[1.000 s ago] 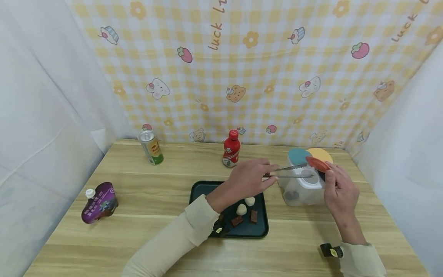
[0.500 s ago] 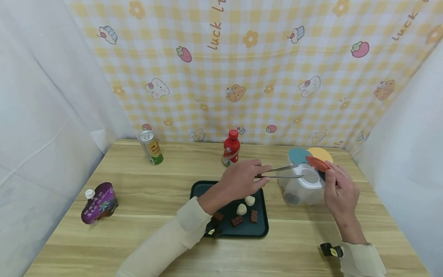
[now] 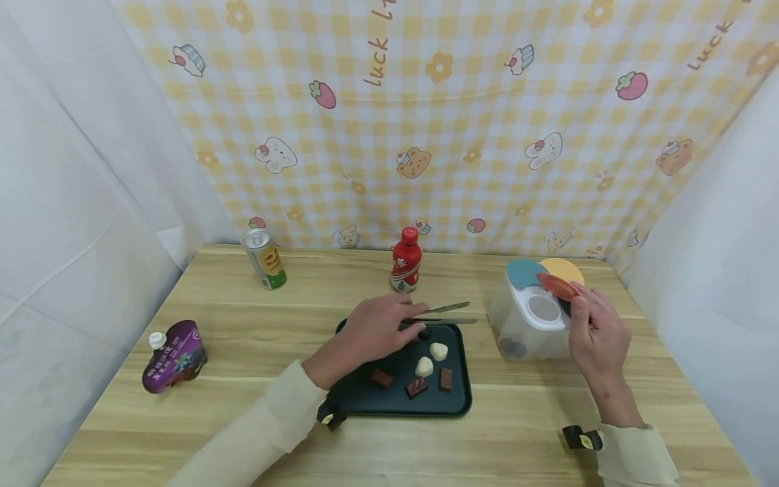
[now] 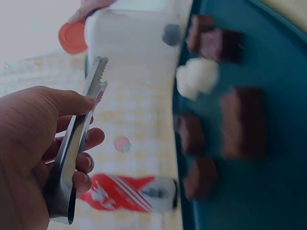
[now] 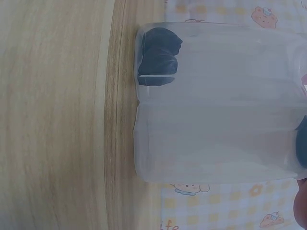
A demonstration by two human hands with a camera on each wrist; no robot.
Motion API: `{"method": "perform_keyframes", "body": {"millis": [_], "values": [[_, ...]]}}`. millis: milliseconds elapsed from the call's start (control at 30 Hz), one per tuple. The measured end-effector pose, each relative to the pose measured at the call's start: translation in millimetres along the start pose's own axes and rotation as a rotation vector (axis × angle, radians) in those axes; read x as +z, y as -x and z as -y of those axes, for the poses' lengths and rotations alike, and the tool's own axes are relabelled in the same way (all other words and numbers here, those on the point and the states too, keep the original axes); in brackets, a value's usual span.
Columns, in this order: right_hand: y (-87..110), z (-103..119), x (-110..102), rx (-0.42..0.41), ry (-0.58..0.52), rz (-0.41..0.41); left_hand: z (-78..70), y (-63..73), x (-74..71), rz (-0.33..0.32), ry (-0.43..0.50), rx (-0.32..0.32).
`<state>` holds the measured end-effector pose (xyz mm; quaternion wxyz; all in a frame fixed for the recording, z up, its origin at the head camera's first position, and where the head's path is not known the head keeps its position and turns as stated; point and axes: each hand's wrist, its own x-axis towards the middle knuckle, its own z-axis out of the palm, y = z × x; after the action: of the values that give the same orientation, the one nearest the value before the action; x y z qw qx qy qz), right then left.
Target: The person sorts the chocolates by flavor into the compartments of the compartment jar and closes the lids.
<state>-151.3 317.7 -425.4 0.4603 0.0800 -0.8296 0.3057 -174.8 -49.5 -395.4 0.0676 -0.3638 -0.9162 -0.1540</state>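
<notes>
My left hand (image 3: 380, 328) grips metal tongs (image 3: 447, 314) above the far edge of a dark green tray (image 3: 395, 409). In the left wrist view the tongs (image 4: 74, 143) have toothed tips slightly apart, with nothing between them. Chocolate pieces (image 3: 445, 380) and white lumps (image 3: 424, 366) lie on the tray; the hand hides part of it. On the right, my right hand (image 3: 599, 335) holds up an orange lid (image 3: 558, 287) on a translucent container (image 3: 529, 338), leaving one round opening uncovered. Dark pieces (image 5: 159, 57) sit at the container's bottom in the right wrist view.
Blue (image 3: 526, 274) and yellow lids (image 3: 562, 270) cover the container's other compartments. A red bottle (image 3: 406, 262) stands behind the tray. At the back left is a can (image 3: 265, 260), and a purple spouted pouch (image 3: 176, 357) lies at the left.
My left hand and the tongs have moved left, from over the container's opening to above the tray. The right hand stays in place with the orange lid raised.
</notes>
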Motion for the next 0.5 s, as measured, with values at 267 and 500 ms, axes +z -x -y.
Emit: {"method": "perform_keyframes", "body": {"millis": [267,500], "values": [[-0.6,2.8,-1.3,0.009,-0.007,0.007,26.2,19.2,7.4,0.101,-0.067,-0.058],[-2.1,2.9,-2.1,-0.013,-0.028,0.005,35.0,28.0,8.5,0.159,-0.062,-0.097]]}}
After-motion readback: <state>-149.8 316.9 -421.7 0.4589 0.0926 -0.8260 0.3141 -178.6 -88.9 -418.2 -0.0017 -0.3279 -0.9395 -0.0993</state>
